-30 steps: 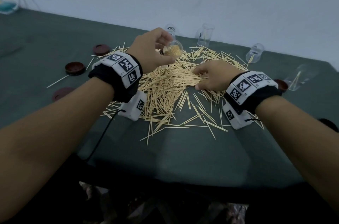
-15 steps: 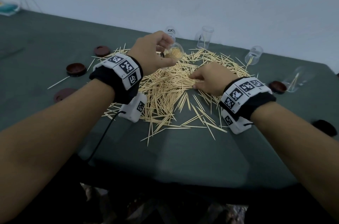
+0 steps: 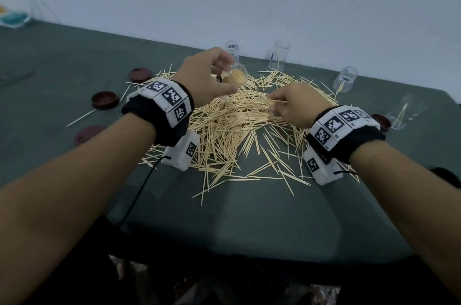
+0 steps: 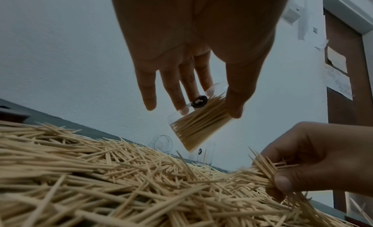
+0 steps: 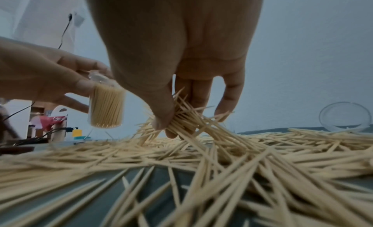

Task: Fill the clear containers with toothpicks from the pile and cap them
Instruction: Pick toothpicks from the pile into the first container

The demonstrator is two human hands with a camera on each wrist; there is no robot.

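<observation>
A big pile of toothpicks (image 3: 224, 127) covers the middle of the green table (image 3: 249, 217). My left hand (image 3: 209, 75) holds a clear container (image 3: 237, 76) packed with toothpicks above the pile's far side, its mouth tilted toward me. In the left wrist view that container (image 4: 198, 123) sits between thumb and fingers. My right hand (image 3: 289, 105) pinches a bunch of toothpicks (image 5: 181, 118) just off the pile, to the right of the container. The same bunch (image 4: 264, 174) shows in the left wrist view.
Clear empty containers stand or lie along the far edge: one (image 3: 233, 49), another (image 3: 279, 55), a third (image 3: 345, 79), and one on its side (image 3: 401, 115). Dark red caps lie at the left (image 3: 104, 100), (image 3: 138, 74), (image 3: 87, 133), and one (image 3: 380, 121) at the right.
My right hand closed on a bunch of toothpicks and lifted it slightly from the pile. The left hand with the filled container stayed almost in place.
</observation>
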